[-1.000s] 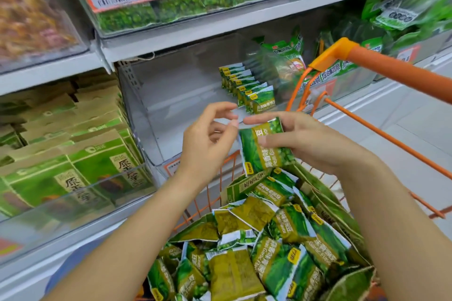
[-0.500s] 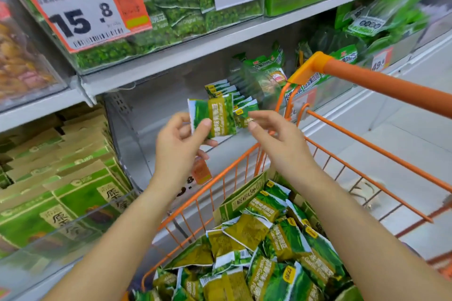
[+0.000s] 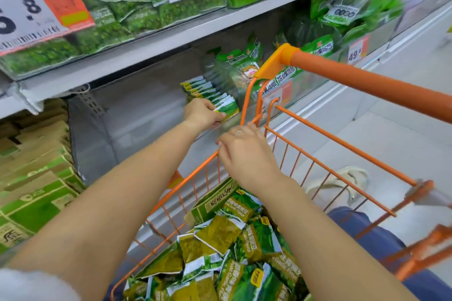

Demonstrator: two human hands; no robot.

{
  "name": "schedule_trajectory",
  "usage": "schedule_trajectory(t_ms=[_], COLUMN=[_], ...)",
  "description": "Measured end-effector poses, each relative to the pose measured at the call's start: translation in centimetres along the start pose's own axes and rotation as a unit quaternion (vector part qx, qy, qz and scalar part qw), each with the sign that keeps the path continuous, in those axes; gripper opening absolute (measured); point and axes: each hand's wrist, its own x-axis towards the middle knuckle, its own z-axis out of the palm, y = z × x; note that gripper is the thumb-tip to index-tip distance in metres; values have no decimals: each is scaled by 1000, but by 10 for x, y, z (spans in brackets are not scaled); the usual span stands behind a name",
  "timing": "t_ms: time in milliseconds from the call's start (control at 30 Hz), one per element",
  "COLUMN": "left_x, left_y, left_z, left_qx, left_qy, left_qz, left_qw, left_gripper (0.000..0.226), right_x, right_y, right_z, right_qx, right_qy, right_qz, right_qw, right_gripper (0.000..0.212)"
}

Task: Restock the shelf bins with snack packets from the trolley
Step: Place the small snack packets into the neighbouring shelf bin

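My left hand (image 3: 203, 112) reaches into the clear shelf bin (image 3: 137, 115) and grips a green snack packet (image 3: 226, 110) at the front of a row of upright packets (image 3: 200, 88). My right hand (image 3: 244, 151) hovers over the orange trolley's rim (image 3: 193, 176), fingers loosely curled, holding nothing. The trolley holds a heap of green and olive snack packets (image 3: 232, 252) and a green carton (image 3: 215, 200).
An upper shelf (image 3: 171, 36) carries bins of green pea bags with price tags. Green and brown cartons (image 3: 34, 190) fill the bin to the left. The trolley's orange handle (image 3: 367, 83) crosses the right side. A sandalled foot (image 3: 342, 178) stands on the floor.
My left hand took the packet from my right hand and carried it forward into the bin against the row. My right hand let go and stays above the trolley rim.
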Motion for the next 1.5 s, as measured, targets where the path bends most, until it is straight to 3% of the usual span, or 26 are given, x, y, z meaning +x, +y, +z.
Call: schedule_trajectory(t_ms=[67,133,300,400,500,567,633,667,767,833,900,967,1033,1133,1233,1333,1433,1500], left_x=[1,1,-16,-41,-96,-139,-158,-158,-152,-151,-151,-150,-149,-153,-159,-165,-170,-173], left_y=[2,2,0,3,-17,-39,-57,-61,-63,-66,-69,-71,-70,-68,-63,-59,-60,-61], left_z=[1,2,-11,-43,-65,-65,-58,-56,-58,-56,-56,-56,-56,-59,-65,-72,-73,-71], left_qx=[78,82,-152,-234,-172,-18,147,177,135,135,130,121,97,4,-106,-215,-224,-202], left_qy=[3,0,-45,-14,45,52,59,53,49,53,50,55,76,106,126,94,48,31], left_qz=[21,22,-58,-14,105,163,223,235,226,233,243,249,250,235,198,203,236,244], left_qw=[997,996,986,972,979,985,962,954,963,962,960,959,960,966,966,951,944,948], left_gripper=[30,32,21,5,4,14,31,35,36,34,33,29,22,20,16,24,27,24], right_x=[1,3,1,5,4,-3,-11,-13,-17,-22,-28,-30,-26,-14,-10,-8,-9,-10], right_y=[0,0,0,-5,-11,-17,-22,-26,-39,-48,-57,-57,-46,-29,-27,-27,-28,-30], right_z=[2,-1,-16,-35,-49,-49,-43,-42,-38,-30,-21,-14,-17,-39,-56,-52,-49,-52], right_qx=[7,22,67,155,134,44,-50,-63,11,-27,-92,-85,-5,144,294,403,472,501], right_qy=[-1,-18,-25,-21,-150,-271,-378,-425,-546,-570,-571,-556,-525,-471,-427,-360,-288,-242], right_qz=[-7,0,-16,9,4,-15,-27,-30,-10,-31,-61,-61,-32,19,60,54,63,64], right_qw=[1000,1000,997,988,980,961,924,903,838,820,814,824,851,870,853,840,831,829], right_gripper=[51,47,31,20,30,35,44,53,82,93,89,68,47,35,30,25,8,8])
